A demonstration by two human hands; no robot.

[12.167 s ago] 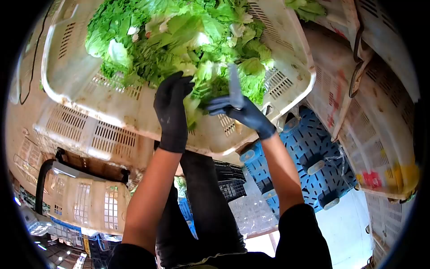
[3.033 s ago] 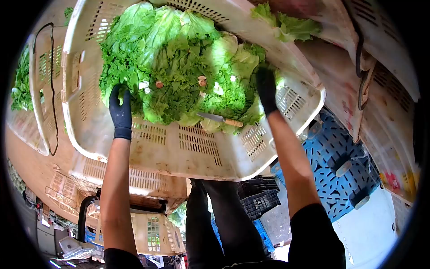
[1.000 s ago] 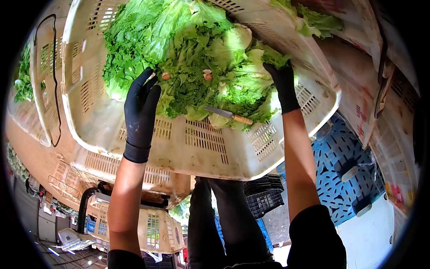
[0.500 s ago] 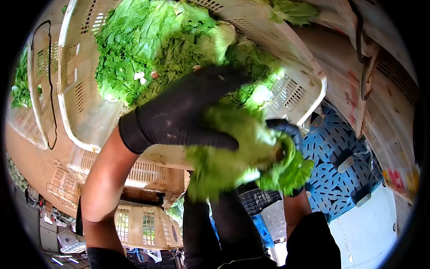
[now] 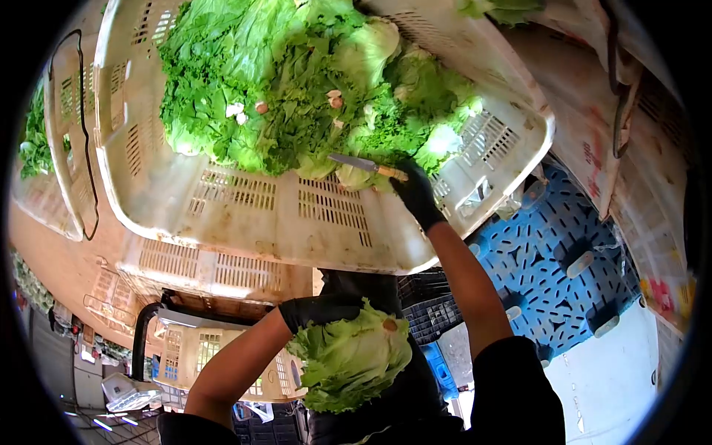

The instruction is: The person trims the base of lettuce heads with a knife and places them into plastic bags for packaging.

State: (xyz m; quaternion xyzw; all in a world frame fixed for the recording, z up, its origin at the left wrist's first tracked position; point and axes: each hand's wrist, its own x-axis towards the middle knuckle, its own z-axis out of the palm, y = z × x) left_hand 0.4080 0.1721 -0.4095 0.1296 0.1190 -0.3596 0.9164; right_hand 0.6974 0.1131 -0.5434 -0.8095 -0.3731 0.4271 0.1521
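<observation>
My left hand [image 5: 317,309], in a black glove, holds a head of lettuce [image 5: 360,358] low before my body, its brownish cut stem facing up; the fingers are mostly hidden behind the leaves. My right hand [image 5: 417,196], also gloved in black, grips a knife [image 5: 363,165] by its light handle, over the near right part of a large off-white plastic crate [image 5: 245,211]. The blade points left, close to the leaves. Green lettuce [image 5: 297,96] fills the back of that crate, with several pale or brownish cut stem pieces lying on it.
Beyond the crate's right side lies a blue slotted plastic pallet [image 5: 552,259]. Another crate [image 5: 63,200] with greens stands at the left, and stacked crates [image 5: 653,185] rise at the right. Below the large crate is a smaller beige crate [image 5: 185,356].
Both hands were together at the lettuce head. My left hand has drawn it down toward my body, while my right hand has moved up over the crate, where the knife now shows clearly.
</observation>
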